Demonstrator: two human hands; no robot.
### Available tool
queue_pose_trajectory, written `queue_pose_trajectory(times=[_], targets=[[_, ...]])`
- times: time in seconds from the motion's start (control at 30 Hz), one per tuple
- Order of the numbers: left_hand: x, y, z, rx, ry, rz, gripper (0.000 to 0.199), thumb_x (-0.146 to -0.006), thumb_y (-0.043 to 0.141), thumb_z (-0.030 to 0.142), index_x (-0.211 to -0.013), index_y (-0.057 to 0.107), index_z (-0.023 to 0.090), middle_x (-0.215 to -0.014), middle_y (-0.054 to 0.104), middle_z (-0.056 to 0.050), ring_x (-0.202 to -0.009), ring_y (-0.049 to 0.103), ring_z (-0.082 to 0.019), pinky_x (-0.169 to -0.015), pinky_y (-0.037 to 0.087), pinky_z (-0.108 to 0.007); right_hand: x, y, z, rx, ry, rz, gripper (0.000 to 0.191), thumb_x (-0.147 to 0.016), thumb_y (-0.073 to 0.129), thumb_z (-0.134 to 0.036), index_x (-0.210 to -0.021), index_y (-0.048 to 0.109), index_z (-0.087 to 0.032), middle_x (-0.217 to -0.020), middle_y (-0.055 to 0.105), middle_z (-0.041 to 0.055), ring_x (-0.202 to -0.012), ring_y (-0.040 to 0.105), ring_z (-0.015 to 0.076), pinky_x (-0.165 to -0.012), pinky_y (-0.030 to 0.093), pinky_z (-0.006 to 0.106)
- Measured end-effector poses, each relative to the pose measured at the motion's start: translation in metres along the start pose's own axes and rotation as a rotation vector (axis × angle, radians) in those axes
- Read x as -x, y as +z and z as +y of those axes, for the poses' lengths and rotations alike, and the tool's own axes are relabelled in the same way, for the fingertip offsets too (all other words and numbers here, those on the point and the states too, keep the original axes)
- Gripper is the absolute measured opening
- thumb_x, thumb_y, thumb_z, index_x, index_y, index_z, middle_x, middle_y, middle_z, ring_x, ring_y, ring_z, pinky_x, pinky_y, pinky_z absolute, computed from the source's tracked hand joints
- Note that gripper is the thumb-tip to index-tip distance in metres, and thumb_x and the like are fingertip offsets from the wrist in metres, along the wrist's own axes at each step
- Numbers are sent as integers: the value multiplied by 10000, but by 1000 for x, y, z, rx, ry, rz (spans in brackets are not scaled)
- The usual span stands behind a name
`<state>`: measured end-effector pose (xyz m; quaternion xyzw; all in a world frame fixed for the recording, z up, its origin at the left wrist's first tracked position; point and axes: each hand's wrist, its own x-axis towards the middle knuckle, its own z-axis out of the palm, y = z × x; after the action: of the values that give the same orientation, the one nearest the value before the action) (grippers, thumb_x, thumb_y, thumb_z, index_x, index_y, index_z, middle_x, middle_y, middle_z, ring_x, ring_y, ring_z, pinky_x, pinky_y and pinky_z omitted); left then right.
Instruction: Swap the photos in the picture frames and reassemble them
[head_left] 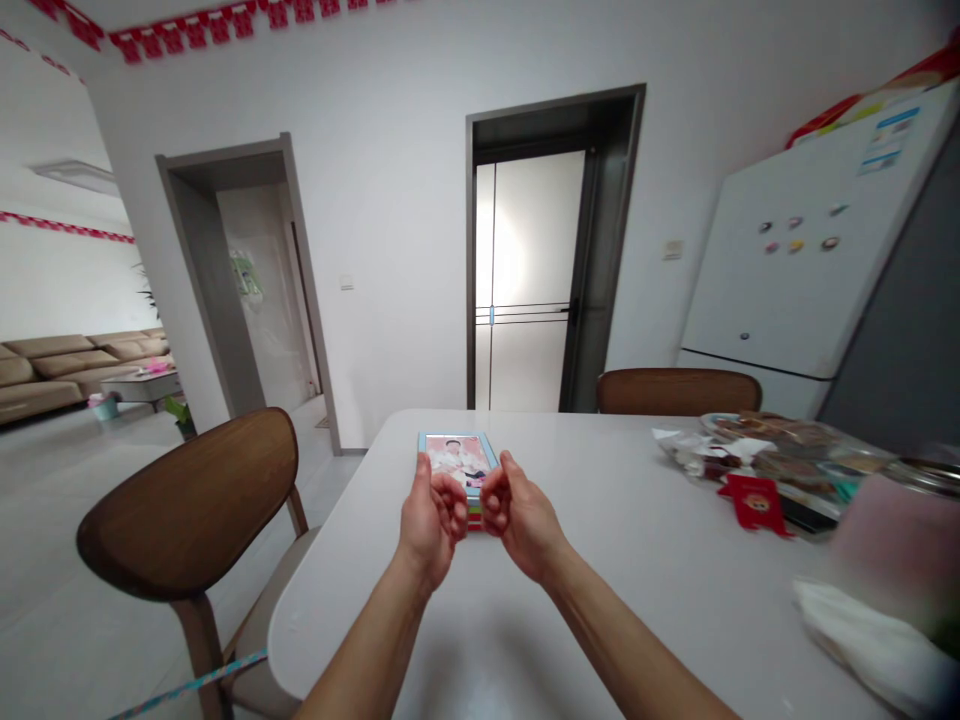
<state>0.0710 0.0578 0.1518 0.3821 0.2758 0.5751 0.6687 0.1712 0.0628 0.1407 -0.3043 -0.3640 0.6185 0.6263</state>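
My left hand [435,515] and my right hand [521,515] are raised over the white table [600,580], side by side with a small gap between them. Both thumbs point up, apart from the loosely curled fingers, and nothing shows in either palm. Just beyond them lies a small stack with a light-blue-bordered picture [454,455] on top, showing a figure in white on pink. Green and red edges show underneath, between my hands. My fingers hide part of the stack; whether they touch it I cannot tell.
A wooden chair [195,500] stands at the left, another chair [679,390] behind the table. On the right are plastic-wrapped items [795,440], a red packet [757,502], a blurred pink container [892,540] and a white cloth [870,630]. A fridge [795,290] stands beyond.
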Motion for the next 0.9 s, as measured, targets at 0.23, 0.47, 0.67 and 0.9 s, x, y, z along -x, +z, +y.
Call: queue_pose_trajectory(times=[0.23, 0.47, 0.67, 0.9], targets=[[-6, -7, 0, -71, -231, -33, 670, -703, 179, 707, -343, 359, 171, -233, 337, 37, -199, 195, -23, -312, 51, -169, -7, 9, 5, 169, 93, -84, 549, -670, 366, -664, -412, 324, -181, -293, 259, -90, -255, 174, 23, -308, 85, 171], [-11, -19, -7, -118, -267, 39, 664, -679, 218, 722, -351, 368, 165, -230, 332, 42, -207, 204, -22, -313, 59, -166, -18, 4, 20, 956, -174, 19, 555, -759, 49, -615, -471, 298, -211, -351, 277, -71, -308, 265, 71, -341, 257, 212], [-16, -59, -43, -148, -313, 253, 561, -759, 306, 613, -499, 454, 138, -352, 423, 54, -270, 308, -17, -312, 173, -135, -47, -38, 41, 1377, -386, 89, 211, -641, 569, -349, -762, 569, -176, -843, 582, 64, -808, 496, 199, -696, 349, 308], [-18, -82, -83, -119, -350, 339, 270, -821, 476, 293, -1056, 475, 161, -1046, 530, -50, -857, 553, -168, -718, 471, -368, -45, -54, 58, 1739, -463, -32, 316, -690, 502, -151, -994, 543, -227, -1079, 520, 73, -1040, 392, 212, -840, 252, 339]])
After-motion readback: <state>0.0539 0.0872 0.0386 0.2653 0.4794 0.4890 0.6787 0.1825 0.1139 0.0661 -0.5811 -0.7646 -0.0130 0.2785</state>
